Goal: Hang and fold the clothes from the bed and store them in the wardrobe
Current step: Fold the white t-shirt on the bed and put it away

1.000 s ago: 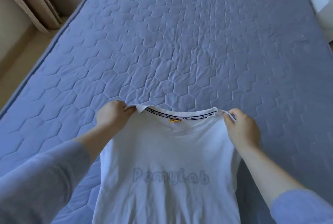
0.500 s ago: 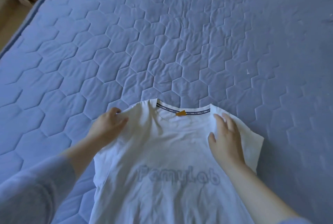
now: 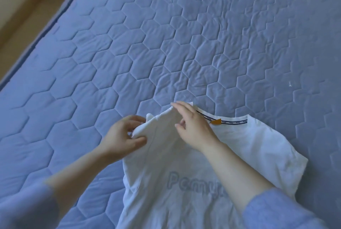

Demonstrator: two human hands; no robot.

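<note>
A white t-shirt (image 3: 239,145) (grey lettering across it) lies spread on the blue quilted bed (image 3: 166,44), in the lower middle and right of the frame. The 2 hands meet at its upper left corner. The left hand (image 3: 121,136) pinches the bunched sleeve between thumb and curled fingers. The right hand (image 3: 193,129) rests on the shoulder beside the collar (image 3: 230,121), fingers nearly straight and gripping nothing.

Blue quilted bed (image 3: 184,35) (hexagon stitching), white T-shirt (image 3: 249,145) lying on it
</note>
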